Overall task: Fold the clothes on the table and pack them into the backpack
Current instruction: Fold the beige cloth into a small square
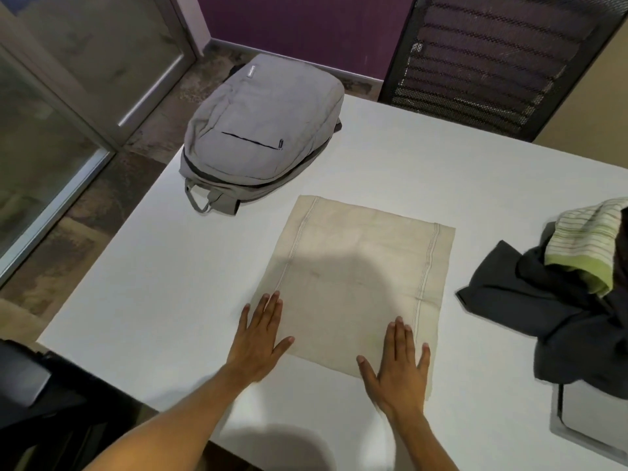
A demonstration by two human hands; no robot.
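A beige cloth (356, 273) with stitched lines near two edges lies flat on the white table (163, 283), folded into a rectangle. My left hand (261, 338) rests flat with straight fingers on its near left corner. My right hand (401, 368) lies flat on its near right corner, fingers spread. A grey backpack (261, 130) lies on the table's far left corner, handle toward me, its main zip partly open along the side. At the right edge sits a heap of dark grey clothing (543, 317) with a green-striped cloth (584, 239) on top.
A black mesh chair (492, 56) stands behind the table's far side. A dark chair or bag (40, 402) sits at the near left. Glass panels and floor lie to the left. A grey cutout (588, 413) is set in the table under the dark clothing.
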